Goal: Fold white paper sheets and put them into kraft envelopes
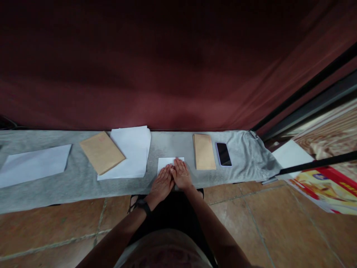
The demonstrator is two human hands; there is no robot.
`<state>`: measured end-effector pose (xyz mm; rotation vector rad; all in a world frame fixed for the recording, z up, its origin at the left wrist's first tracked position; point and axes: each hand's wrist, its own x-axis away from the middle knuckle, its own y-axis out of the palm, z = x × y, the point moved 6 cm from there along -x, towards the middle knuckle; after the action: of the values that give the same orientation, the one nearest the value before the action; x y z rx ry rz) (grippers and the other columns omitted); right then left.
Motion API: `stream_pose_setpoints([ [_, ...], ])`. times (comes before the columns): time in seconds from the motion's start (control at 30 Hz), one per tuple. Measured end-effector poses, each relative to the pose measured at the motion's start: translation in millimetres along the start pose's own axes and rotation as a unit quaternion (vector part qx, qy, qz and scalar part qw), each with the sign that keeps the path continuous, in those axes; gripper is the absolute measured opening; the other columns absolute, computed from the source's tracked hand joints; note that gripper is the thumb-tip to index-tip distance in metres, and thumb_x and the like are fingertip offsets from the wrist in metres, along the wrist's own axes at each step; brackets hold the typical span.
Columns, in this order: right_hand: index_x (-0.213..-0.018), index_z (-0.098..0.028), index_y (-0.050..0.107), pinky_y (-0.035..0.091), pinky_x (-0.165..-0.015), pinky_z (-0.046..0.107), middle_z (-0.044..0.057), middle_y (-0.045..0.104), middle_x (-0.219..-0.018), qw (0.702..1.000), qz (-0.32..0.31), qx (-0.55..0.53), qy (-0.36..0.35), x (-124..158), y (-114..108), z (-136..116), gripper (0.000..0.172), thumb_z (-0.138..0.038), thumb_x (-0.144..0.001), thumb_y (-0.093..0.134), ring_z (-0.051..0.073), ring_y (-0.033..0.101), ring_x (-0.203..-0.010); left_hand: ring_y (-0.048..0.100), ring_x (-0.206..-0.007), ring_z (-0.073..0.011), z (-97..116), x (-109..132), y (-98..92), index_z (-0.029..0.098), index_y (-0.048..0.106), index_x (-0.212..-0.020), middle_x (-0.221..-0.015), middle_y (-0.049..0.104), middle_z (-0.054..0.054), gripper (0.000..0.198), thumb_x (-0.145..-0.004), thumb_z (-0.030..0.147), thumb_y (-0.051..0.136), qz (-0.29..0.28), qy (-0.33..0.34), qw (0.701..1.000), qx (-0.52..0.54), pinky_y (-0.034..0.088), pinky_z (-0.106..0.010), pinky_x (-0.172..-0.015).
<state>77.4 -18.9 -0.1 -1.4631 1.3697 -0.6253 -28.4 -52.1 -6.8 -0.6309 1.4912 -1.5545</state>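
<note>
Both hands lay palm-down on a small white sheet point(166, 163). It sat on the grey cloth point(69, 182) spread over the tiled floor point(279, 223), between a stack of white paper point(134, 145) and a brown envelope point(204, 151). The left hand point(161, 183) and the right hand point(182, 173) touched side by side, their fingers point(180, 167) straight, close together and flat, pinching nothing. The step looked like pressing the sheet flat. To do it well, the pressure should probably run evenly from the middle out to the edges. One hand should anchor the paper, since the soft cloth could ruck or let it slide. The hands covered the near half of the sheet, so I could not tell whether it was folded, doubled or creased. The phone point(223, 153) beside the envelope showed only a dark screen. A red mark on the second envelope point(102, 152) was too small to read. The long white sheet point(33, 163) at far left ran out of frame, as did the coloured poster point(326, 190) at right.
</note>
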Motion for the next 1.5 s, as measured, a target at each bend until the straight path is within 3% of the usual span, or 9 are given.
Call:
stream_pose_setpoints([
  [0.3, -0.155, -0.006, 0.035, 0.031, -0.120, 0.047, 0.018, 0.044, -0.156, 0.996, 0.045, 0.083, -0.007, 11, -2, 22, 0.061, -0.041, -0.106, 0.039, 0.029, 0.039, -0.146, 0.029, -0.151, -0.0274, -16, 14, -12.5, 0.008, 0.033, -0.155, -0.160, 0.037, -0.019, 0.066, -0.102, 0.046, 0.037, 0.008, -0.037, 0.999, -0.019, 0.028, -0.047, -0.124],
  [0.67, -0.157, -0.006, 0.030, 0.034, -0.118, 0.052, 0.022, 0.045, -0.154, 0.993, 0.082, 0.077, -0.034, 26, -11, 31, 0.062, -0.040, -0.106, 0.037, 0.031, 0.041, -0.145, 0.022, -0.154, -0.0289, -18, 21, -17.3, 0.006, 0.029, -0.156, -0.163, 0.030, -0.020, 0.076, -0.098, 0.054, 0.043, -0.029, -0.057, 0.997, -0.047, 0.021, -0.045, -0.126],
  [0.77, -0.156, -0.007, 0.032, 0.035, -0.117, 0.053, 0.021, 0.044, -0.155, 0.995, 0.073, 0.052, -0.034, 28, -12, 24, 0.057, -0.035, -0.107, 0.033, 0.029, 0.039, -0.146, 0.022, -0.154, -0.0295, -17, 21, -18.8, 0.008, 0.030, -0.157, -0.163, 0.029, -0.020, 0.076, -0.098, 0.055, 0.044, -0.038, -0.055, 0.997, -0.044, 0.020, -0.046, -0.126],
  [0.87, -0.155, -0.010, 0.035, 0.036, -0.117, 0.051, 0.018, 0.044, -0.156, 0.996, 0.031, 0.027, -0.077, 31, -6, 3, 0.054, -0.033, -0.107, 0.032, 0.027, 0.038, -0.147, 0.023, -0.153, -0.0298, -16, 21, -20.2, 0.011, 0.032, -0.156, -0.164, 0.029, -0.020, 0.073, -0.098, 0.053, 0.045, -0.038, -0.051, 0.997, -0.041, 0.020, -0.047, -0.126],
  [1.0, -0.153, -0.011, 0.040, 0.032, -0.120, 0.049, 0.016, 0.045, -0.156, 0.994, -0.001, 0.033, -0.106, 40, -2, -14, 0.050, -0.030, -0.107, 0.033, 0.025, 0.037, -0.148, 0.024, -0.153, -0.0296, -15, 20, -21.0, 0.012, 0.034, -0.156, -0.163, 0.030, -0.020, 0.069, -0.099, 0.050, 0.045, -0.035, -0.048, 0.997, -0.042, 0.021, -0.046, -0.125],
  [1.5, -0.156, -0.007, 0.032, 0.030, -0.120, 0.052, 0.021, 0.042, -0.157, 0.996, -0.005, 0.073, -0.043, 52, -18, 16, 0.060, -0.042, -0.107, 0.034, 0.029, 0.037, -0.147, 0.020, -0.155, -0.0277, -22, 24, -17.4, 0.009, 0.025, -0.158, -0.164, 0.027, -0.020, 0.075, -0.100, 0.053, 0.041, -0.027, -0.049, 0.998, 0.004, 0.020, -0.047, -0.126],
])
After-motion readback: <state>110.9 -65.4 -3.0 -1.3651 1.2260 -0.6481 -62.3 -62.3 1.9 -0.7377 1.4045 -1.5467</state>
